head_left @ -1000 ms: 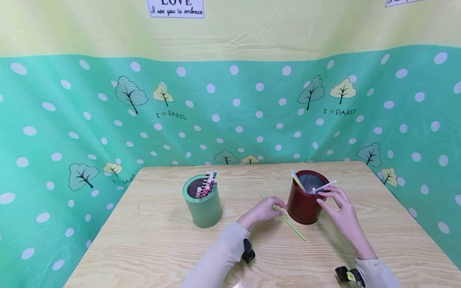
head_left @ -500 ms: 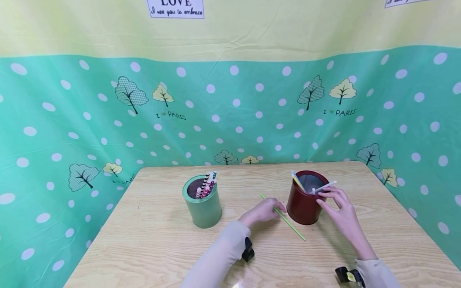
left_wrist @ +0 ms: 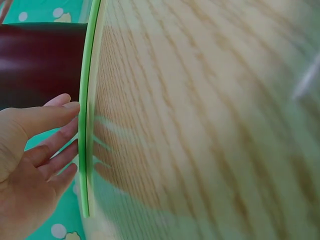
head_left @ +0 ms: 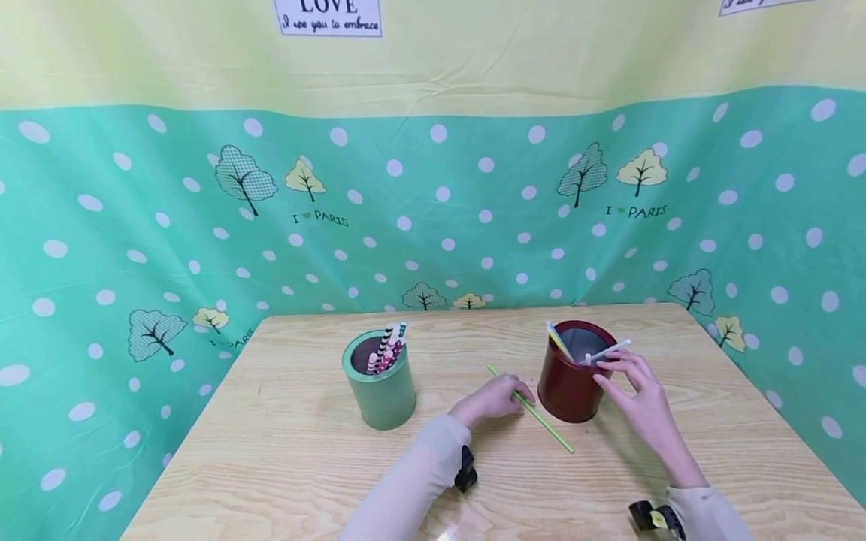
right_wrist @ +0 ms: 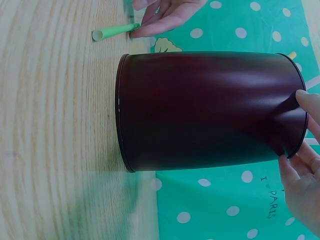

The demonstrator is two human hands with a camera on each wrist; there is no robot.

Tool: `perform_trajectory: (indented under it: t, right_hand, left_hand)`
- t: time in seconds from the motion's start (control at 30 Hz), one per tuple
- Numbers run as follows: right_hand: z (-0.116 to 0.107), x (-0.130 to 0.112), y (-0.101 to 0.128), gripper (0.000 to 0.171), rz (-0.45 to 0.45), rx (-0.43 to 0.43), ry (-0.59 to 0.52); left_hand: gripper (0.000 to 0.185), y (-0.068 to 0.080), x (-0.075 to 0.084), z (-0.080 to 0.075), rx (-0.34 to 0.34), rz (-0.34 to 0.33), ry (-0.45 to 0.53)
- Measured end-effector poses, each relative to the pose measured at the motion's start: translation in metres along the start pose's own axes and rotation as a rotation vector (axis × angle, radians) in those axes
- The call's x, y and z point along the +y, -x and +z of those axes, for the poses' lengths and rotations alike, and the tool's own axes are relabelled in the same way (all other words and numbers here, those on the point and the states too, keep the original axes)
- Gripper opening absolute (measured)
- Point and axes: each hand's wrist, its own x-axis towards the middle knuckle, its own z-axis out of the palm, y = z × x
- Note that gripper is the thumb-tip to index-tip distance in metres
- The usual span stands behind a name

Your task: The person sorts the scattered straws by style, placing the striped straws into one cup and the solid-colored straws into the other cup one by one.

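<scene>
My left hand (head_left: 497, 396) is low over a bright green straw (head_left: 551, 434) that lies on the wooden table. In the left wrist view, the thumb and fingertips are right at the green straw's upper edge. The right wrist view shows a gap between that thumb and fingers. To the right stands a dark red cylindrical canister (head_left: 571, 394), upright. My right hand (head_left: 643, 391) grips its rim, thumb and fingers set apart on it. Yellow and blue straws (head_left: 558, 338) lean inside, and a white straw (head_left: 614, 348) pokes out near the right fingers.
Left of the hands stands a green canister (head_left: 383, 398) holding several patterned paper straws (head_left: 389, 352). A teal polka-dot curtain (head_left: 433, 225) hangs behind and beside the table (head_left: 284, 451). Dark wrist cameras sit on both sleeves.
My left fingers have drawn in slightly toward the green straw, which stays in place on the table. My right hand keeps its place on the red canister's rim.
</scene>
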Motion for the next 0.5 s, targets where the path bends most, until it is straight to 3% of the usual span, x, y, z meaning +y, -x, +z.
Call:
perform_trajectory:
  t: [0.03, 0.17, 0.3, 0.4, 0.43, 0.5]
  right_hand:
    - [0.003, 0.008, -0.001, 0.026, 0.016, 0.018, 0.063]
    - [0.002, 0.008, -0.002, 0.025, 0.005, 0.022, 0.058]
    - [-0.003, -0.008, -0.001, 0.024, -0.04, -0.011, -0.092]
    - [-0.002, -0.006, -0.002, 0.025, -0.041, -0.013, -0.091]
    - [0.0, 0.002, -0.002, 0.025, -0.029, 0.005, -0.027]
    - [0.001, 0.003, -0.001, 0.026, -0.024, 0.001, -0.019]
  left_hand:
    - [0.019, 0.0, 0.0, 0.0, 0.0, -0.002, -0.001]
    - [0.02, 0.0, -0.001, 0.001, -0.006, -0.004, -0.018]
    - [0.022, 0.001, 0.0, -0.001, -0.017, 0.014, -0.057]
    - [0.022, 0.002, 0.001, -0.002, -0.027, 0.05, -0.113]
    - [0.022, 0.003, 0.002, -0.002, -0.028, 0.069, -0.133]
    - [0.022, 0.004, 0.002, -0.003, -0.03, 0.108, -0.187]
